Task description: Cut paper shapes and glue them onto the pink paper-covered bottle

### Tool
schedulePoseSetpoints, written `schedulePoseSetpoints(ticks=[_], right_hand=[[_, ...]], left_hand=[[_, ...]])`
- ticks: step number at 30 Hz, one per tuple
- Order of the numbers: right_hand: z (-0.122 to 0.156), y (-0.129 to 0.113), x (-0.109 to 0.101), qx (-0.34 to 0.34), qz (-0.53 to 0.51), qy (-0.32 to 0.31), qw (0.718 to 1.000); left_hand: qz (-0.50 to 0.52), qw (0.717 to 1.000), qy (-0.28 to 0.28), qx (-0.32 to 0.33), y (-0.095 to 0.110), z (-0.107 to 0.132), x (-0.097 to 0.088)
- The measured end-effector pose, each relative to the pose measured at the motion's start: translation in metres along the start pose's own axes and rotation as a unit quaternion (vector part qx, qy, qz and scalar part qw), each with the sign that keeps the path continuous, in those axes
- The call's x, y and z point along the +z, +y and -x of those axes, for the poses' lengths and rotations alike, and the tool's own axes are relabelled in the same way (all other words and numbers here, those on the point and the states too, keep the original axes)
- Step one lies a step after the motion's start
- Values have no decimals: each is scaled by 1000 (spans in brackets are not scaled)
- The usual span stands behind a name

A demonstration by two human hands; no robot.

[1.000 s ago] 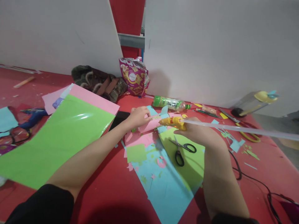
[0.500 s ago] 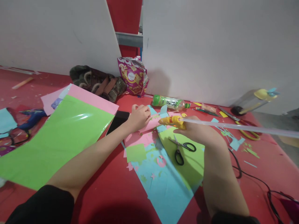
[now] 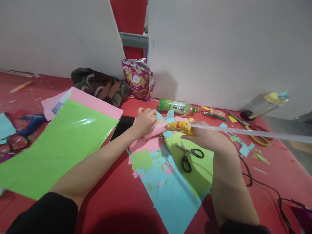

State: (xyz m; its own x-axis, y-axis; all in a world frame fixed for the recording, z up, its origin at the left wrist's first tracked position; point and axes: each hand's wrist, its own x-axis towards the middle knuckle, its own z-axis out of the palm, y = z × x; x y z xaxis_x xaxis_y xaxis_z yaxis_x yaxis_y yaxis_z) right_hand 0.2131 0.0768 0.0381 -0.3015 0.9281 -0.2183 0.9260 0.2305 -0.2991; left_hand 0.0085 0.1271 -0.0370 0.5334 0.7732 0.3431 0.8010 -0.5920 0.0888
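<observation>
My right hand (image 3: 207, 138) grips a yellow hot glue gun (image 3: 181, 126) whose long clear glue stick (image 3: 243, 132) sticks out to the right. Its nozzle points left at a rolled pink paper tube (image 3: 158, 128) with small green and blue cut-outs stuck on it. My left hand (image 3: 145, 121) is closed on the tube's left end and holds it against the red table (image 3: 114, 198). Black-handled scissors (image 3: 188, 156) lie on a green sheet just below the gun.
A big green sheet (image 3: 56, 146) over pink paper lies at left, beside a black phone (image 3: 123, 125). A blue sheet (image 3: 170, 191) with scraps sits near me. A snack bag (image 3: 137, 79), a lying green bottle (image 3: 175, 106), a brown bag (image 3: 99, 85), cables (image 3: 268, 191) and white boards ring the work spot.
My left hand has drawn back slightly to the left along the pink tube, fingers curling in more. The glue gun and right hand stay almost still.
</observation>
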Motion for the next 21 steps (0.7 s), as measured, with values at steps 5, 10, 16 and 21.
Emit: schedulePoseSetpoints(ticks=[5,10,16,21], right_hand=[[1,0,0,1,2,-3,1000],[0,0,0,-1,-16,-5,1000],[2,-3,-2,6,-20,-4,1000],[2,-3,-4,6,-12,-8,1000]], left_hand=[[5,1000,7,-16,-2,0,0],[21,999,7,-23,-7,4,-3],[45,999,-29,8,-9,10,-3],[62,997,-41,12,-11,11,-2]])
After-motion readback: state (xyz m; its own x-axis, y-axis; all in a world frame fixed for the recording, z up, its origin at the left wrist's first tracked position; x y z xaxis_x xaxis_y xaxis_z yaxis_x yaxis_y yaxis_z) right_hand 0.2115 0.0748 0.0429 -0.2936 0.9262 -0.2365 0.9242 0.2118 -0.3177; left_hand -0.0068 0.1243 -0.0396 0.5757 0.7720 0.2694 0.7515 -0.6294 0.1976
